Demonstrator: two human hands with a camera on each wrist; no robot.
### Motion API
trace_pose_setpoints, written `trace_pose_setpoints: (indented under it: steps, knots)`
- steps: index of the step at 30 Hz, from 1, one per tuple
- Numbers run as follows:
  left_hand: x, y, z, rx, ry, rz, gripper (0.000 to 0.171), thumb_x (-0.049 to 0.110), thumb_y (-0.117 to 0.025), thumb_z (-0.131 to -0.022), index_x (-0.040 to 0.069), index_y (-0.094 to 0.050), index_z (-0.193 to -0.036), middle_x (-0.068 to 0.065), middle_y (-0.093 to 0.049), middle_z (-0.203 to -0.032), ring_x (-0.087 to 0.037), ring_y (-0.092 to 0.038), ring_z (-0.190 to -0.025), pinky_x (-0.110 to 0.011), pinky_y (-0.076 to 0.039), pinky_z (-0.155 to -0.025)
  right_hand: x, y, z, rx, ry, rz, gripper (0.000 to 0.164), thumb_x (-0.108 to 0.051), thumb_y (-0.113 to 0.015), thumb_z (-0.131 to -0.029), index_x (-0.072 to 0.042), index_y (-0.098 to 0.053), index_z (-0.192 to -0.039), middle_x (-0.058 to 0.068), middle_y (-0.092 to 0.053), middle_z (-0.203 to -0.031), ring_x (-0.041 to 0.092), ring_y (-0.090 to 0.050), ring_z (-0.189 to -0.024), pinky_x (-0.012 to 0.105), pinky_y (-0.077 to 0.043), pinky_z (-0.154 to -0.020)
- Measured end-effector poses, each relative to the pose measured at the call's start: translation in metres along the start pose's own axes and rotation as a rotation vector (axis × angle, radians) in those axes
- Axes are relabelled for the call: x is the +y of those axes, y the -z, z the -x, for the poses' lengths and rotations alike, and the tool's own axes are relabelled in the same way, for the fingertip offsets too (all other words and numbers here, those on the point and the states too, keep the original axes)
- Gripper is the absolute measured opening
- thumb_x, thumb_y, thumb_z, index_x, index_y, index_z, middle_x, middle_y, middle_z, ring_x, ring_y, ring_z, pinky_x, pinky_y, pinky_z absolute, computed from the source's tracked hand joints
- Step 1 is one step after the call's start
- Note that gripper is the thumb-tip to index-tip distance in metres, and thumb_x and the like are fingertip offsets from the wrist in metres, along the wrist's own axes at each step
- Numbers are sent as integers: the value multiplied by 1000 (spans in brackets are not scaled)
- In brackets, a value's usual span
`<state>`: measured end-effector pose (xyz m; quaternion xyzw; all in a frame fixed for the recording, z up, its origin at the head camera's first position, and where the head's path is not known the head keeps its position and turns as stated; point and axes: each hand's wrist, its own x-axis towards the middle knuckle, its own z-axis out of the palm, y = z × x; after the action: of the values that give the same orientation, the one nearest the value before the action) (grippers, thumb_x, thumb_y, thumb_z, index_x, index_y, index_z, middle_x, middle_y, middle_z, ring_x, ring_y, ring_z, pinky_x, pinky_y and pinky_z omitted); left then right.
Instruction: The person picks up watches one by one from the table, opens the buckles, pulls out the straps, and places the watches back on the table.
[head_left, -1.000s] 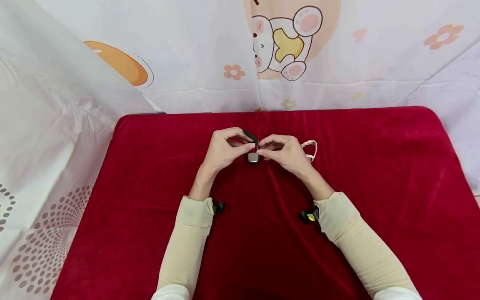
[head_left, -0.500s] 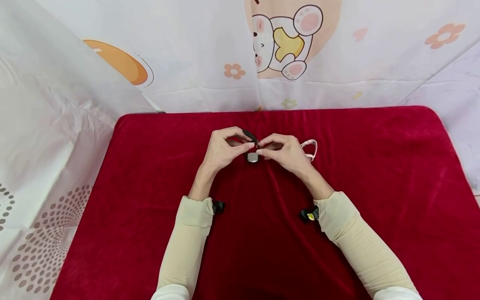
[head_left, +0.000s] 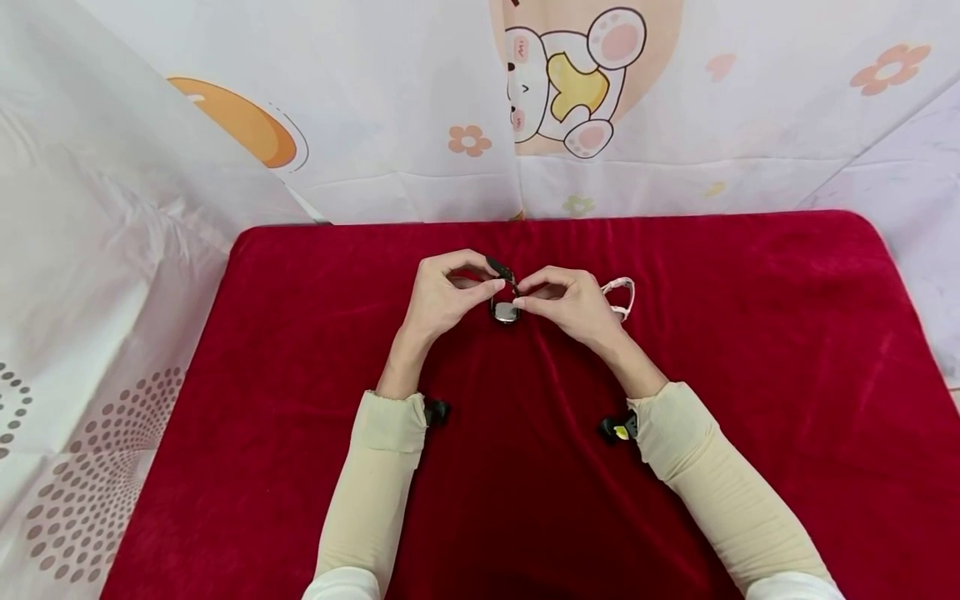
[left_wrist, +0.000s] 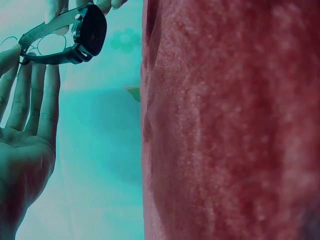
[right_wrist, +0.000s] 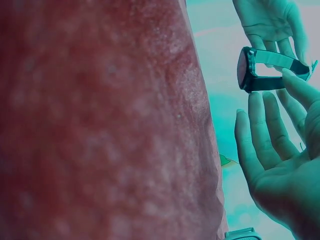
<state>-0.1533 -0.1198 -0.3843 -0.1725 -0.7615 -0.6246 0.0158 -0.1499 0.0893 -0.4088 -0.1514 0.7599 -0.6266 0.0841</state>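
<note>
A dark wristwatch (head_left: 506, 312) with a squarish face is held up between both hands, its strap bent round into a loop. The left hand (head_left: 442, 292) pinches the strap near its end between thumb and fingers. Opposite it, the right hand (head_left: 572, 304) pinches the strap with thumb and fingertips just above the case. In the left wrist view the watch (left_wrist: 91, 30) hangs at the fingertips, face turned away from the left palm (left_wrist: 25, 150). The right wrist view shows the strap loop (right_wrist: 275, 59) with fingers of both hands at it; the buckle is mostly hidden by fingertips.
Behind the right hand, a pale pink-and-white band loop (head_left: 621, 298) stands on the red velvet cloth (head_left: 750, 350). Printed white curtains (head_left: 375, 125) hang along the table's back and left side. Dark wrist-worn cameras (head_left: 618, 429) sit at both cuffs.
The left fingertips have drawn slightly up and left, so more of the strap shows between the hands. The right hand has stayed almost still.
</note>
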Motion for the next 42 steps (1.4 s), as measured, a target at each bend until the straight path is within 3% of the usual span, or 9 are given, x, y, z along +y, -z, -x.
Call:
trace_pose_setpoints:
  steps: [5, 9, 13, 19, 27, 35, 42]
  knots:
    - [-1, 1, 1, 20, 3, 6, 8, -5, -76, -82, -6, -72, -90, -5, -70, -83, -18, -68, -77, -29, -59, -67, 12, 0, -4, 0, 6, 21, 19, -2, -78, -84, 4, -73, -102, 18, -71, -99, 34, -70, -82, 20, -54, -69]
    - [-14, 2, -2, 36, 6, 16, 10, -4, -76, -82, -5, -72, -91, -4, -71, -84, -19, -69, -80, -30, -60, -68, 31, 0, -9, 5, 16, 21, 19, -5, -79, -84, 0, -75, -102, 14, -72, -100, 33, -70, -83, 20, -54, -69]
    - [-27, 4, -4, 46, 4, 23, 10, -1, -78, -82, -1, -73, -91, -4, -71, -87, -20, -68, -82, -32, -60, -69, 36, 0, -10, 10, 25, 18, 18, -12, -82, -83, -6, -76, -99, 7, -73, -98, 27, -70, -81, 22, -54, -70]
    - [-31, 6, -4, 47, -5, 27, 10, 5, -80, -83, 3, -74, -91, -5, -70, -87, -22, -69, -81, -33, -60, -68, 35, 0, -10, 6, 20, 25, 18, -15, -82, -83, -8, -76, -98, 5, -72, -97, 25, -70, -80, 22, -54, -69]
    - [-31, 8, -3, 58, -4, 29, 12, 3, -80, -82, 2, -74, -92, -4, -70, -88, -20, -69, -78, -30, -60, -63, 21, 0, -5, -2, 1, 33, 18, -5, -78, -85, 1, -74, -101, 15, -72, -100, 32, -70, -83, 21, -53, -70]
    - [-33, 9, -4, 59, -21, 46, 13, 1, -79, -83, 1, -72, -94, -5, -70, -90, -20, -69, -80, -33, -60, -65, 37, 2, -9, 5, -6, 15, 19, -16, -81, -84, -9, -76, -101, 1, -73, -98, 22, -71, -82, 23, -54, -71]
    - [-33, 11, -5, 75, -40, 67, 14, 1, -79, -83, 0, -71, -94, -7, -69, -92, -26, -70, -80, -36, -61, -66, 35, 3, -10, 14, -8, 14, 19, -11, -80, -85, -6, -76, -102, 7, -72, -101, 29, -70, -83, 22, -53, -69]
